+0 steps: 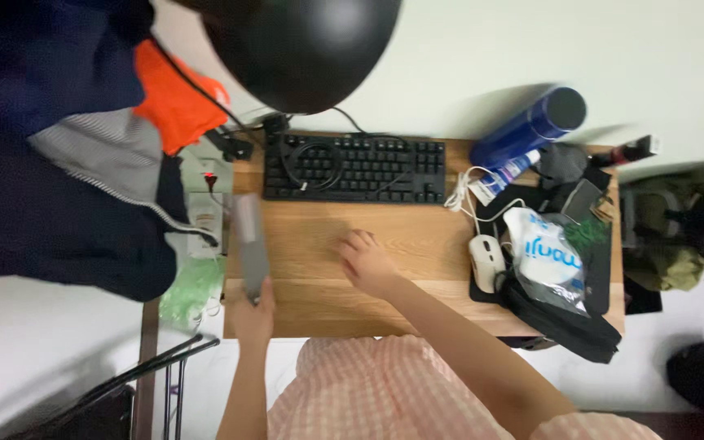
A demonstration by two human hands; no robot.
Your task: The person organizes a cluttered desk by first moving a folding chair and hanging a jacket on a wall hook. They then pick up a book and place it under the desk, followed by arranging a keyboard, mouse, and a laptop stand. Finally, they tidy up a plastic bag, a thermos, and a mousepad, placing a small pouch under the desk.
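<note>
Black lamp shade (303, 49) overhead, left hand (252, 311) grip holding grey flat tool (250, 240), right hand (366, 262) open on desk (417, 236)

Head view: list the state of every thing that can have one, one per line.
Left hand: gripping a flat grey tool, blurred.
Right hand: flat on the bare wooden desk, empty.
Black keyboard: cable coiled on top.
Blue cylindrical bottle: lying down, capped.
White mouse: untouched.

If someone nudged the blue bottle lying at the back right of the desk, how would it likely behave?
The blue bottle lies on its side and looks round, so it would probably roll rather than slide. The clutter beside it, such as the small tube, might stop it early. It looks rigid, likely metal or hard plastic; its weight depends on contents I cannot see.
</note>
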